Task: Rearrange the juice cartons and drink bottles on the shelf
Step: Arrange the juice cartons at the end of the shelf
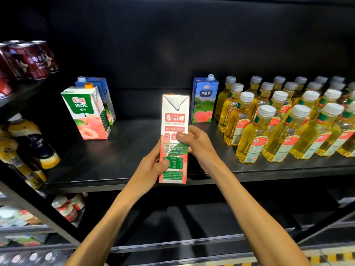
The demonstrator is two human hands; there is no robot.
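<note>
1. The held peach juice carton [173, 120] stands upright at the front edge of the black shelf [123, 150], between the two hands.
2. The left hand [151, 166] grips its lower left side, with the thumb laid across the printed panel. The right hand [197, 144] grips the right side higher up, its thumb also on the panel.
3. Whether the carton's base rests on the shelf lip or hangs just above it cannot be told. The fingers behind the carton are hidden, and the small print is unreadable.
4. Well to the left stands a green-topped peach carton [86, 114], with a blue carton [102, 89] just behind it.
5. To the right, at the back, stands another blue carton [204, 100], just beside rows of yellow drink bottles [269, 127], which are cut off at the frame edge.
6. Dark red cans [32, 58] sit on a higher shelf at the far left. Tilted bottles [28, 148] lie below them, partly blurred.
7. Nothing stands between the held carton and the open shelf space behind it.
</note>
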